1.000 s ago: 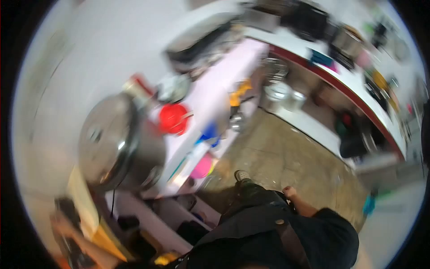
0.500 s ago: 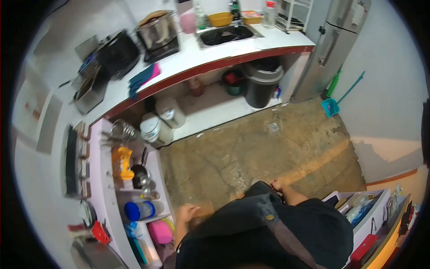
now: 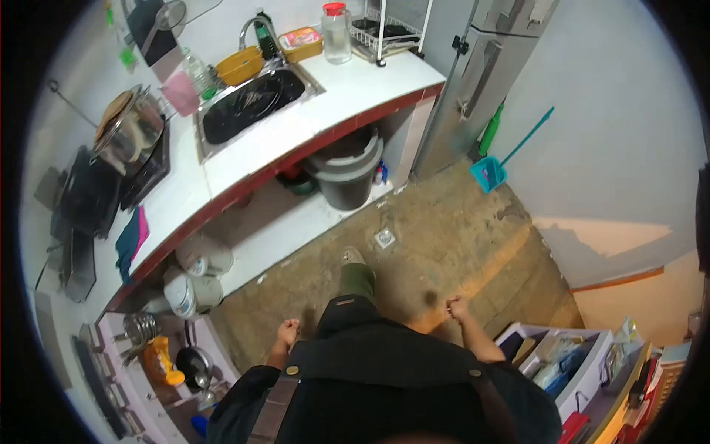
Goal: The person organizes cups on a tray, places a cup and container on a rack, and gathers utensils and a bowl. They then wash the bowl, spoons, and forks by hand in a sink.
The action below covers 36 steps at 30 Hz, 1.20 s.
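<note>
My left hand (image 3: 289, 331) hangs over the floor left of my body, its fingers loosely curled with nothing seen in them. On the other side, my right hand (image 3: 457, 306) is also curled over the floor and appears to hold nothing. Neither touches anything. Between them are my dark apron (image 3: 377, 362) and one leg in green trousers (image 3: 358, 281), stretched forward toward the counter. The white counter (image 3: 355, 92) with a red edge stands ahead. Set into it is a sink (image 3: 255, 107) with a dark pan-like item inside.
A grey bin (image 3: 347, 181) and white containers (image 3: 194, 292) stand under the counter. A steel pot (image 3: 132, 137) sits at its left. A fridge (image 3: 473, 81) and a teal dustpan (image 3: 489, 174) are at right. Shelves (image 3: 174, 407) and open drawers (image 3: 592, 370) flank me.
The view has moved closer to the counter and sink and turned right. One leg has come into view. My left hand has curled more, and the shelves have slid toward the lower left.
</note>
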Motion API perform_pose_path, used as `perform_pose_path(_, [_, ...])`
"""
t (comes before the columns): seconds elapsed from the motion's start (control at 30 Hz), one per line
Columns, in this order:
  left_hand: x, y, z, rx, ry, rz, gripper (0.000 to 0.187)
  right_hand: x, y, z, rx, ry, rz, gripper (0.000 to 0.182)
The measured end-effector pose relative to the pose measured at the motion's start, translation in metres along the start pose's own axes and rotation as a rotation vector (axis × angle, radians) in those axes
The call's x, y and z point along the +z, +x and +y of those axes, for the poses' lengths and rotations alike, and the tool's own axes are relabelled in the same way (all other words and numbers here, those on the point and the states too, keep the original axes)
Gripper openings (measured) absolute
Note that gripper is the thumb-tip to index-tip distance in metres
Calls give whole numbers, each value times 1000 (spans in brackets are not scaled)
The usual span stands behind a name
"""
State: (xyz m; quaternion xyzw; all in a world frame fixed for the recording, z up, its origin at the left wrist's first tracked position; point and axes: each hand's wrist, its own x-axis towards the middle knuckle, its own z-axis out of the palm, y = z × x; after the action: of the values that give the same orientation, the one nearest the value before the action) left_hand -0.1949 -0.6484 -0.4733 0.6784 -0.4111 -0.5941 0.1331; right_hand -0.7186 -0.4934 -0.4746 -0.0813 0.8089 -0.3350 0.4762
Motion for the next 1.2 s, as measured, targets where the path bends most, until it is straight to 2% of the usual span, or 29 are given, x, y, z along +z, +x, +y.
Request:
perform_pose_path(0.03, [3, 38, 11, 30, 63, -109, 21, 10, 15, -28, -30, 48, -23, 13])
perform_pose_path(0.07, [16, 67, 36, 116, 128, -31, 22, 22, 29, -56, -60, 101, -50, 14])
perform_pose_path(0.1, [29, 94, 68, 208, 65, -46, 22, 33, 40, -81, -81, 160, -81, 14])
perform_pose_path(0.13, [45, 121, 107, 293, 7, -66, 22, 38, 49, -107, -99, 81, -40, 15])
perform_pose_path(0.2, [76, 143, 227, 308, 187, -115, 28, 43, 70, -185, -138, -77, 46, 19])
perform_pose_path(0.27, [108, 187, 321, 685, 441, -183, 37, 46, 119, -249, -348, -274, 119, 13])
perform_pose_path(0.3, [127, 194, 378, 789, 438, -202, 35, 45, 119, -303, -710, -328, 140, 13])
perform_pose_path(0.33, [141, 188, 436, 889, 436, -220, 32, 45, 132, -354, -837, -244, 103, 30])
perform_pose_path(0.37, [153, 179, 489, 961, 403, -274, 22, 39, 149, -402, -1036, -398, 143, 47])
perform_pose_path(0.4, [162, 170, 534, 1032, 371, -324, 13, 36, 157, -458, -1205, -384, 182, 52])
perform_pose_path(0.43, [172, 164, 569, 1067, 277, -385, 15, 36, 146, -518, -1203, -278, 190, 44])
perform_pose_path(0.47, [179, 157, 596, 1099, 184, -445, 28, 33, 159, -571, -1247, -350, 206, 39])
perform_pose_path(0.53, [186, 134, 642, 1222, 273, -438, 43, 29, 146, -670, -1424, -320, 230, 25])
perform_pose_path(0.57, [190, 130, 658, 1286, 312, -430, 50, 29, 152, -713, -1480, -337, 238, 22])
perform_pose_path(0.63, [194, 139, 667, 1147, 381, -506, 35, 41, 172, -788, -1570, -341, 271, 18])
perform_pose_path(0.7, [189, 152, 666, 1012, 495, -590, 23, 61, 224, -849, -1686, -447, 250, 23])
perform_pose_path(0.8, [193, 166, 656, 668, 100, -399, 11, 89, 262, -899, -1474, -915, 230, 30])
perform_pose_path(0.9, [202, 166, 663, 668, -220, -207, 14, 100, 270, -922, -1218, -1277, 94, 38])
perform_pose_path(0.93, [204, 167, 664, 672, -302, -205, 16, 103, 275, -926, -1259, -1339, 91, 42])
perform_pose_path(1.03, [218, 178, 673, 749, -409, -160, 19, 104, 280, -938, -1284, -1401, 22, 46])
perform_pose_path(1.2, [235, 194, 705, 756, -344, -289, 22, 76, 262, -942, -1594, -908, 32, 47])
